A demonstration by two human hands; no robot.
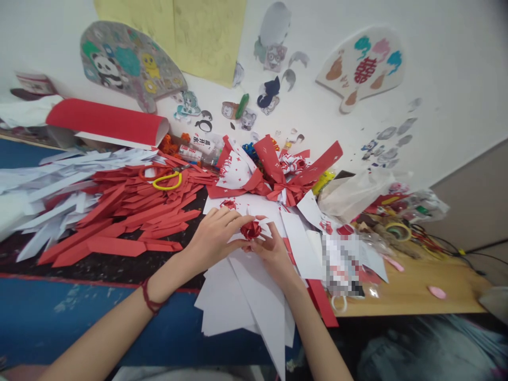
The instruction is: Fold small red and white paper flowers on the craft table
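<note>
A small red folded paper flower (251,229) is held between both hands, above a pile of white paper sheets (222,301). My left hand (216,233) pinches it from the left, thumb below and fingers over the top. From the right, my right hand (273,248) closes its fingertips on the flower's edge and underside. White paper shows just behind the flower. Beyond the hands stand red and white paper bouquets (283,174) with star patterns. The fingers partly cover the flower's sides.
To the left lie many red paper strips (119,211) and white strips (59,180), with yellow-handled scissors (169,180) on top. A red paper roll (107,121) rests behind them. Bags, tape (398,232) and cords crowd the right. Decorated fans (130,63) hang on the wall.
</note>
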